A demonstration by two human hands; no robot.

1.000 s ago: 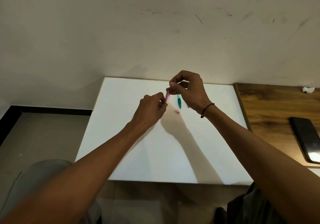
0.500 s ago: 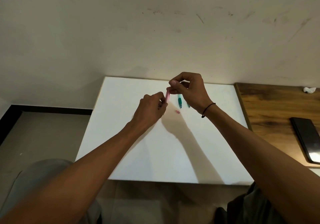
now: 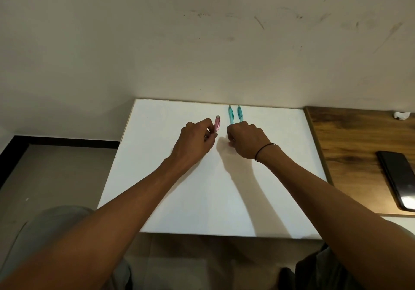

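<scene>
A pink pen [image 3: 217, 124] stands nearly upright over the white board [image 3: 197, 202], gripped at its lower end by my left hand [image 3: 195, 141]. My right hand [image 3: 246, 140] is down on the board just right of it, fingers curled. A small pink piece [image 3: 230, 142] shows at its fingertips, and they seem to pinch it. Two teal pens [image 3: 230, 114] [image 3: 240, 113] lie side by side on the board beyond my right hand, their near ends hidden by its knuckles.
A wooden table [image 3: 350, 141] adjoins the board on the right, with a black phone [image 3: 398, 177] near its right edge and a crumpled white scrap [image 3: 400, 115] at the back. A wall rises directly behind. Floor lies to the left, my knees below.
My right hand has let go of the pink pen's top and dropped to the board where the small pink piece lay. My left hand still holds the pen.
</scene>
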